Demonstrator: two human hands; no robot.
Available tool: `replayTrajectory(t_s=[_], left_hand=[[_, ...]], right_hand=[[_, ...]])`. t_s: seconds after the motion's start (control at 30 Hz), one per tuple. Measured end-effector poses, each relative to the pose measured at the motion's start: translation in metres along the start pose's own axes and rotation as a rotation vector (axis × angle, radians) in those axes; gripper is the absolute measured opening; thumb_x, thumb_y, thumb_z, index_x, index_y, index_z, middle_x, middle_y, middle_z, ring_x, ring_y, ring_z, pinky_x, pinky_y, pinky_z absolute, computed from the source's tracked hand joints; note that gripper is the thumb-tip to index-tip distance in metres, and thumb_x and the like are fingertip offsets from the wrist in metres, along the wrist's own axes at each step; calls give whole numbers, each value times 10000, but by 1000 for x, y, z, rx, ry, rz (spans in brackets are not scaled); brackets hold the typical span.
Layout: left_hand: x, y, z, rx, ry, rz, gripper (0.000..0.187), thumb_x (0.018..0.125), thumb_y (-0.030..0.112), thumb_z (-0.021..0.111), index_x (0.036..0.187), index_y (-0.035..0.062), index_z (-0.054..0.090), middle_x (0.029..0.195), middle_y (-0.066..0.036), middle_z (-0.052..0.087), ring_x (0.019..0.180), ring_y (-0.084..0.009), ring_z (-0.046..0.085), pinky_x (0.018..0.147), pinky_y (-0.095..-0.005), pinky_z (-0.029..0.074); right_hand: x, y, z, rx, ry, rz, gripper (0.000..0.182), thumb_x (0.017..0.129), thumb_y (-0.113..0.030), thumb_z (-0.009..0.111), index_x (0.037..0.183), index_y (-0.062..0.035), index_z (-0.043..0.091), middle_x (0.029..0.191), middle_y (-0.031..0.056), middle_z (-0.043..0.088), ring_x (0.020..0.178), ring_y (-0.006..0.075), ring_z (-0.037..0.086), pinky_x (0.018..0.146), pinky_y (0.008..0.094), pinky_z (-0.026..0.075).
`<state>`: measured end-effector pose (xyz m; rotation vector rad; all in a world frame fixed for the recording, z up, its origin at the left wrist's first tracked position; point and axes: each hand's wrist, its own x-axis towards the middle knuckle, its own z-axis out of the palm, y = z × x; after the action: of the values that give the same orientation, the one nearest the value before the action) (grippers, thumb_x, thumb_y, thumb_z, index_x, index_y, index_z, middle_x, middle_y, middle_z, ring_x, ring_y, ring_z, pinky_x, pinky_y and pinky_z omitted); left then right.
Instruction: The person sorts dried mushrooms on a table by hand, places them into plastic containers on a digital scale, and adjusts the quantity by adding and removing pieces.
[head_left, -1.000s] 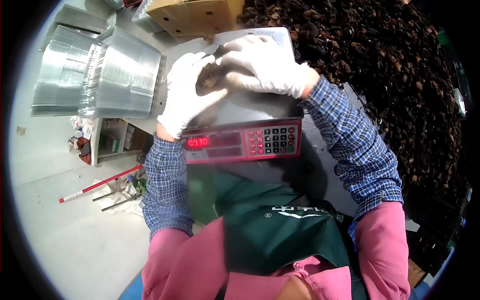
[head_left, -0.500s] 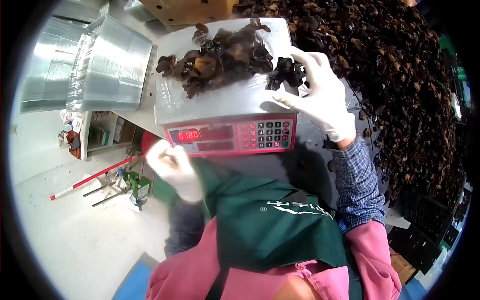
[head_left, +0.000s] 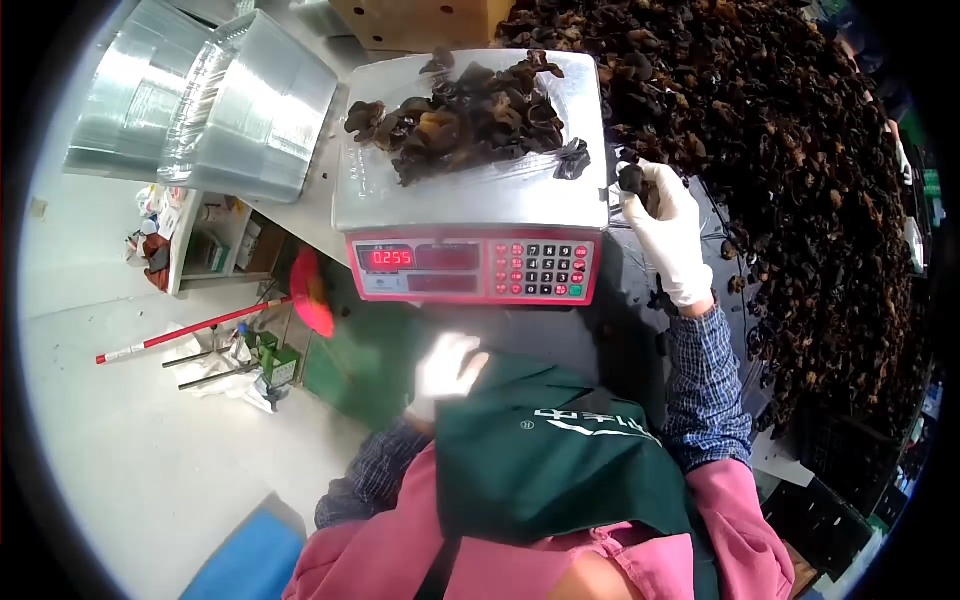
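At the right edge of the scale, my right hand [head_left: 668,232], in a white glove, is closed with a dark piece of wood ear mushroom [head_left: 632,178] between thumb and fingers. A loose heap of wood ear mushrooms [head_left: 470,120] lies on the pan of the red-framed digital scale [head_left: 390,205], one small clump set apart near its right edge. The red display [head_left: 391,258] shows 0.255. My left hand [head_left: 447,368], also gloved, is over-bright and blurred by the green apron [head_left: 540,450]; its thumb stands apart from the fingers and nothing shows in it.
A wide pile of wood ear mushrooms [head_left: 790,200] covers the right side. Stacked clear plastic containers [head_left: 250,110] stand at the left, with a cardboard box [head_left: 420,22] behind the scale. A red-handled pole [head_left: 200,327] and a blue item [head_left: 245,555] are at lower left.
My right hand has drawn back from the pan to its right edge, fingers closing on a mushroom piece. My left hand moved right, toward the apron. The display went from 0.180 to 0.255.
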<state>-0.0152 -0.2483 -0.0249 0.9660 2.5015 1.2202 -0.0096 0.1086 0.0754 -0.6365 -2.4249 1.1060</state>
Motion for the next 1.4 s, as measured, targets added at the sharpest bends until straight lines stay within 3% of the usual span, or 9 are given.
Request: replayTrajectory(t_s=[0.2, 0.37, 0.6, 0.73, 0.93, 1.1, 1.27, 1.33, 1.4], left_hand=[[20, 5, -13, -37, -259, 90, 133, 881, 157, 764, 951, 46, 739, 879, -119, 686, 784, -288, 677, 733, -364, 556], [19, -3, -10, -113, -295, 58, 111, 923, 120, 682, 960, 26, 729, 893, -144, 700, 796, -342, 679, 735, -416, 555], [14, -20, -11, -163, -289, -265, 196, 905, 164, 764, 1060, 45, 756, 863, -135, 761, 751, -175, 741, 716, -299, 573], [18, -5, -17, -5, -150, -329, 230, 848, 196, 807, 1030, 74, 738, 738, -105, 707, 644, -223, 702, 631, -334, 549], [14, -22, -13, 351, -85, -76, 232, 870, 289, 757, 1014, 119, 693, 735, -93, 641, 679, -293, 663, 613, -425, 515], [8, -21, -12, 203, 32, -180, 138, 864, 130, 714, 992, 81, 698, 764, -106, 634, 626, -280, 611, 610, -395, 512], [25, 27, -66, -173, 190, -413, 221, 888, -57, 691, 1092, 19, 731, 839, 20, 679, 680, -37, 563, 613, -204, 448], [50, 39, -101, 93, 359, -141, 226, 918, -74, 665, 1120, 4, 727, 933, 5, 698, 707, -32, 553, 639, -181, 442], [76, 42, -128, -174, 495, -243, 266, 885, -36, 716, 1139, 40, 746, 956, -24, 699, 714, -67, 583, 660, -227, 485]], right_hand=[[14, -21, 2, 16, -68, -73, 339, 911, -198, 717, 1183, -9, 641, 1034, 134, 670, 934, 223, 671, 828, 346, 550], [29, -45, 18, -376, -48, -170, 659, 803, -537, 751, 1296, -128, 598, 1121, 172, 561, 957, 342, 645, 808, 437, 566], [26, -17, 22, -85, 45, -198, 311, 884, -232, 744, 1106, -37, 646, 1022, 135, 631, 901, 285, 673, 806, 404, 558], [-3, 5, -4, -120, 89, -141, 281, 848, -81, 751, 1090, -7, 629, 986, 134, 662, 869, 257, 676, 791, 343, 552], [-68, 41, -45, -213, 12, 81, 273, 866, -60, 741, 1098, -3, 608, 1025, 122, 675, 886, 231, 675, 824, 335, 554], [-94, 58, -49, -169, -32, 110, 285, 870, -27, 710, 1130, 5, 600, 1106, 140, 681, 1022, 272, 675, 934, 350, 532], [-97, 55, -44, -369, -86, 27, 331, 855, -45, 736, 1166, -23, 624, 1102, 131, 637, 1024, 309, 671, 920, 362, 539], [-97, 49, -43, -381, -90, 17, 334, 857, -54, 740, 1170, -28, 626, 1104, 129, 634, 1024, 309, 671, 915, 365, 542], [-92, 48, -41, -413, -81, -9, 338, 859, -73, 748, 1173, -36, 629, 1100, 126, 630, 1013, 309, 677, 891, 369, 553]])
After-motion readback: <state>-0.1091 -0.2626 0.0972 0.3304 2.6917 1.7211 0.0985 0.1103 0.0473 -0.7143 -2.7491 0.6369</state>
